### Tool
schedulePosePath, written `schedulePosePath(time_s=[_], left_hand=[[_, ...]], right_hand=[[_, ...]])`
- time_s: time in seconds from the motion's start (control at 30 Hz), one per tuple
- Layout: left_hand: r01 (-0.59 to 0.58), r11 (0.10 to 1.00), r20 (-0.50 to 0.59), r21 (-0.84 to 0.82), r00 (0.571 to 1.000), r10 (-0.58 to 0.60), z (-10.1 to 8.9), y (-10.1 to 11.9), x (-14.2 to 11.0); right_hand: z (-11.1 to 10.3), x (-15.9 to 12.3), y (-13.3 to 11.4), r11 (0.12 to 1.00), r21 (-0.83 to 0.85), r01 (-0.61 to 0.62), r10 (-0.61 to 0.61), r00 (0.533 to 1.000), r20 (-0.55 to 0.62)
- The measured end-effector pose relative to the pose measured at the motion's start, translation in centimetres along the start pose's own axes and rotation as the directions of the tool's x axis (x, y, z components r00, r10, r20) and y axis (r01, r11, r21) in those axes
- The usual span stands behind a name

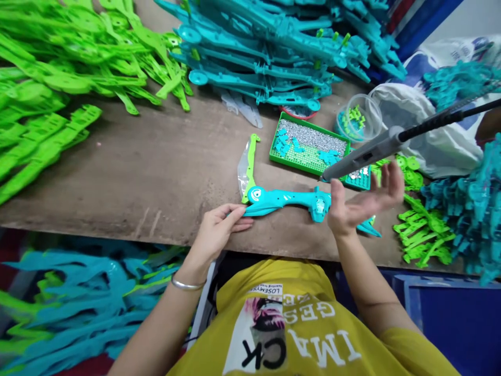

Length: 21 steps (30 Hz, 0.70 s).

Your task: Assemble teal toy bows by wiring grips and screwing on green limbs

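A teal plastic toy bow piece point(289, 201) lies along the table's near edge, with a green and clear blade part point(247, 168) attached at its left end. My left hand point(221, 227) pinches the teal piece's left end against the table. My right hand point(362, 201) hovers over its right end, palm up, fingers spread, holding nothing. A grey electric screwdriver point(368, 154) hangs on its black cable just above my right hand, its tip pointing at the teal piece.
A green tray point(309, 146) of small screws and teal bits sits behind the piece. A clear cup point(358, 119) holds green pegs. Piles of green parts point(58, 78) lie at left, teal parts point(274, 47) at back, more green parts point(422, 235) at right.
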<state>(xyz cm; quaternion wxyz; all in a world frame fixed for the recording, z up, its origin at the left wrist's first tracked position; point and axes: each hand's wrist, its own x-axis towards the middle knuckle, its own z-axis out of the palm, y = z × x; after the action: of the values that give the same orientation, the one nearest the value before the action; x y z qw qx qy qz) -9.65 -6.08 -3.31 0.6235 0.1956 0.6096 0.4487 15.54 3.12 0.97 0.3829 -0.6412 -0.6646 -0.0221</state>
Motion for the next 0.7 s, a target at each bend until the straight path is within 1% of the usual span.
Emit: schedulePosePath(time_s=[0.03, 0.07, 0.13, 0.2, 0.23, 0.27, 0.33, 0.4, 0.47, 0.57, 0.63, 0.7], left_hand=[[-0.008, 1.000, 0.005, -0.013, 1.000, 0.008, 0.0, -0.1, 0.1], [-0.014, 0.999, 0.014, -0.029, 1.000, 0.015, 0.0, -0.1, 0.1], [-0.021, 0.998, 0.039, -0.065, 0.999, 0.023, -0.1, -0.3, 0.2], [-0.027, 0.996, 0.054, -0.086, 0.998, 0.031, -0.2, -0.5, 0.2], [-0.032, 0.995, 0.055, -0.090, 0.998, 0.037, -0.3, -0.5, 0.2], [-0.038, 0.995, 0.053, -0.092, 0.998, 0.043, -0.3, -0.6, 0.2], [-0.056, 0.994, 0.043, -0.090, 0.997, 0.060, -0.3, -0.8, 0.1], [-0.075, 0.994, 0.036, -0.080, 0.996, 0.078, -0.2, -0.8, 0.0], [-0.086, 0.994, 0.036, -0.066, 0.995, 0.088, -0.1, -0.8, -0.1], [-0.082, 0.995, 0.043, -0.056, 0.995, 0.085, -0.1, -0.8, -0.1], [-0.082, 0.995, 0.044, -0.055, 0.995, 0.084, -0.1, -0.7, -0.1], [-0.083, 0.995, 0.045, -0.055, 0.995, 0.086, -0.1, -0.7, -0.1]], right_hand=[[-0.1, 0.7, 0.0, 0.995, 0.089, -0.035, 0.035, 0.999, 0.003], [0.0, 1.4, 0.0, 0.978, 0.200, -0.059, 0.050, 0.998, 0.047], [0.2, 3.1, -0.5, 0.909, 0.402, -0.112, 0.038, 0.982, 0.187], [0.5, 4.6, -1.0, 0.842, 0.510, -0.179, 0.013, 0.950, 0.311], [0.6, 5.4, -1.3, 0.818, 0.541, -0.197, 0.000, 0.940, 0.342], [0.9, 6.1, -1.5, 0.800, 0.566, -0.200, -0.012, 0.937, 0.348], [1.8, 7.3, -1.7, 0.776, 0.607, -0.171, -0.022, 0.955, 0.296], [3.5, 8.3, -1.6, 0.769, 0.627, -0.128, -0.005, 0.979, 0.206], [5.6, 8.8, -1.4, 0.778, 0.618, -0.111, 0.027, 0.989, 0.145], [8.2, 8.8, -0.8, 0.809, 0.575, -0.121, 0.050, 0.989, 0.138], [9.2, 8.6, -0.6, 0.820, 0.559, -0.124, 0.047, 0.988, 0.150], [9.6, 8.4, -0.5, 0.812, 0.571, -0.120, 0.043, 0.988, 0.147]])
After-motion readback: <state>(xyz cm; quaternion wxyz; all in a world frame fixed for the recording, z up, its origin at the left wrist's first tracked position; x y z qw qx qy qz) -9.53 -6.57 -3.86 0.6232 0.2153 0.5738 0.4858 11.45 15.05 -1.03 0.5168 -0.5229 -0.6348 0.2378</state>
